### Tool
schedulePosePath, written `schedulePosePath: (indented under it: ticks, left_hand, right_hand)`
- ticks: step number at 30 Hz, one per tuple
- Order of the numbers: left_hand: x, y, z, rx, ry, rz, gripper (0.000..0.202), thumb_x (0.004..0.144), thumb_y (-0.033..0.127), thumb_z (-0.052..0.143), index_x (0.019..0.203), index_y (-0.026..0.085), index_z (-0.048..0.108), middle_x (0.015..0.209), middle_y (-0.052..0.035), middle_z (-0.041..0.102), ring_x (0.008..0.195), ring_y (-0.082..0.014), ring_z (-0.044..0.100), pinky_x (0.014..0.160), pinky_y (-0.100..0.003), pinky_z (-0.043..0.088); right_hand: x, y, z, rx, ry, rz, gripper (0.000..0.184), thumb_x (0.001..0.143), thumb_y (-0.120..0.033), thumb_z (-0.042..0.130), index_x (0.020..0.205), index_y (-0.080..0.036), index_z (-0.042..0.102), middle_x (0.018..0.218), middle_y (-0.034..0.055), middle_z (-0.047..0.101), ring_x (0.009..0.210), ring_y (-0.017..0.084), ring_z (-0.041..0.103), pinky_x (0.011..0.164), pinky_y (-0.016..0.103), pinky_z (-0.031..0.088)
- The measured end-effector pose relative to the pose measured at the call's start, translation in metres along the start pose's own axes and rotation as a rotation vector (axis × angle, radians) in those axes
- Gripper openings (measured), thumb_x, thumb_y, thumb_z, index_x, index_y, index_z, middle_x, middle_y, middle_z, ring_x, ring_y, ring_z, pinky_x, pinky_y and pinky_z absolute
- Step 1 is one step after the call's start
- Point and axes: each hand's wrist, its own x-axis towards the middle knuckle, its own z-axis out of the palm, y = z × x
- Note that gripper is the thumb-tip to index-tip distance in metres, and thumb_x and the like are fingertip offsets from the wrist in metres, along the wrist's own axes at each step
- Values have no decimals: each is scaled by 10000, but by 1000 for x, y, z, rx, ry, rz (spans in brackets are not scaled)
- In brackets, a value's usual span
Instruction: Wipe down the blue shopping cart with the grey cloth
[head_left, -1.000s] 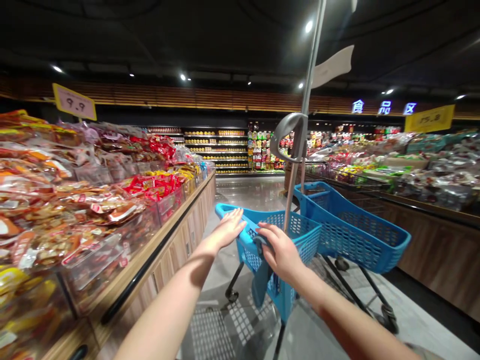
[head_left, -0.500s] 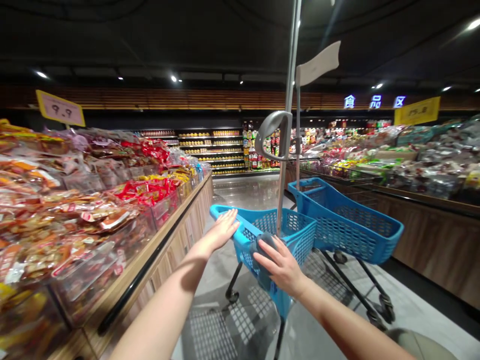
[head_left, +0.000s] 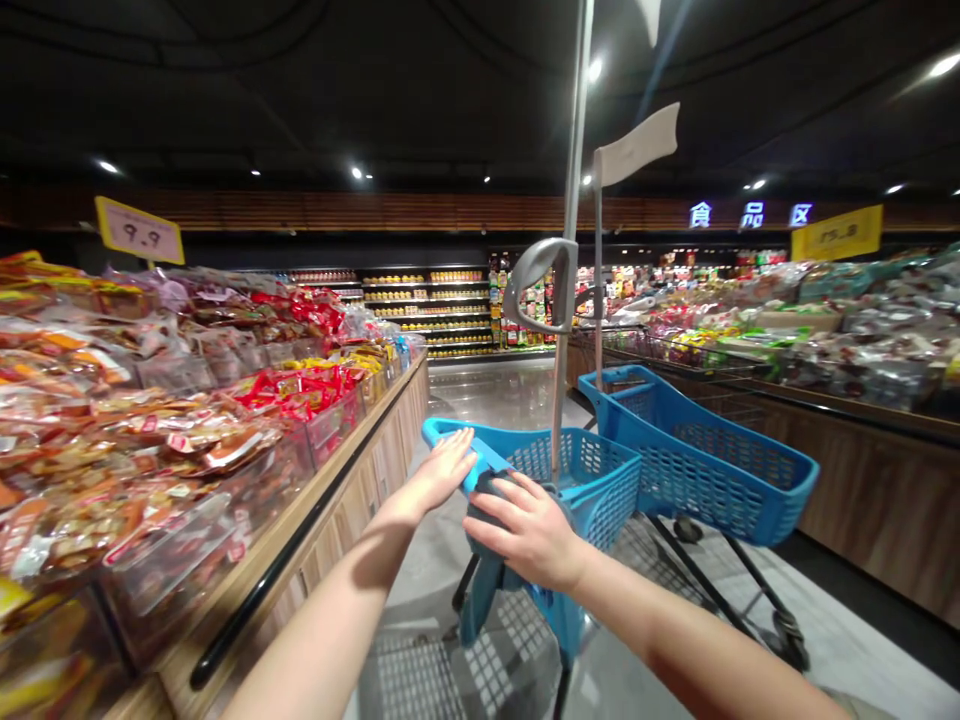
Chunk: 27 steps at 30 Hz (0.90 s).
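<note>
A blue plastic shopping cart stands in the aisle right in front of me, with a grey pole and a grey handle rising from it. My left hand lies flat with fingers stretched on the cart's near left rim. My right hand presses a dark blue-grey cloth against the cart's near edge; the cloth hangs down below my fingers. A second blue cart stands just to the right, touching the first.
A long wooden display counter heaped with packaged snacks runs along my left, with a yellow price sign. Another counter with packaged goods runs along the right. Stocked shelves close the aisle's far end.
My right hand has slid left along the cart's near edge with the cloth, which now hangs lower. My left hand stays on the rim. The view shifted slightly.
</note>
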Motion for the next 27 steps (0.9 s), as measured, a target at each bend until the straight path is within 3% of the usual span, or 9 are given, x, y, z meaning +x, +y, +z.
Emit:
schedulePosePath:
  ticks: [2,5,9,12,14,17,22,24,27]
  left_hand:
    - [-1,-1,-2,-8,-21,5,691,960,539,195,1498,116,289,1585,-98,224,1469,-208,172,1208,-402,119]
    - [-2,-1,-4,-5,-37,2,719,954,567,194,1512,117,255,1594,-91,189,1474,-211,142,1208,-394,110]
    - [0,-2,-3,16,-41,13,730,953,553,228,1510,81,246,1591,-117,185,1475,-215,136,1209,-383,97]
    - [2,-3,0,33,-32,22,711,956,520,248,1501,64,261,1586,-134,202,1474,-214,144,1208,-376,103]
    - [3,-3,1,40,-21,25,691,956,501,257,1500,75,269,1584,-129,213,1472,-211,157,1207,-373,113]
    - [4,-3,4,52,-2,28,665,954,491,270,1497,106,284,1583,-109,217,1468,-214,172,1206,-382,126]
    - [2,-8,3,55,-6,29,665,953,491,261,1504,117,262,1585,-110,203,1469,-214,161,1201,-394,135]
    - [1,-10,1,39,-18,23,687,950,514,252,1506,110,255,1588,-114,193,1471,-212,153,1203,-391,128]
    - [-1,-11,-2,28,-27,7,711,940,540,245,1506,109,252,1591,-112,185,1472,-213,151,1205,-393,118]
  right_hand:
    - [-19,4,2,-18,4,-33,383,932,-206,507,1301,-286,572,1371,33,570,1339,255,418,1137,541,307]
    - [-62,13,2,-14,-41,-35,382,968,-194,466,1335,-256,550,1382,58,562,1411,244,325,1142,535,310]
    - [-118,25,-3,18,-156,9,407,984,-184,441,1386,-215,500,1329,70,606,1409,217,334,1127,470,369]
    - [-141,27,-7,26,-188,76,457,961,-130,420,1411,-186,473,1312,73,618,1393,208,363,1102,400,423]
    - [-138,24,-8,30,-174,113,518,926,-77,397,1433,-174,445,1342,86,594,1404,205,341,1091,375,439]
    - [-102,15,-5,27,-125,104,574,887,-62,387,1456,-136,402,1430,123,501,1442,241,249,1120,450,389]
    - [-36,11,4,28,-80,-83,484,932,-195,449,1415,-178,462,1439,91,498,1451,274,215,1137,553,314]
    - [-40,16,8,32,-58,-101,436,948,-207,444,1380,-192,505,1418,88,523,1435,274,265,1128,548,337]
    - [-76,23,10,-2,-67,-9,412,967,-144,387,1348,-189,535,1376,105,561,1370,250,397,1107,519,388]
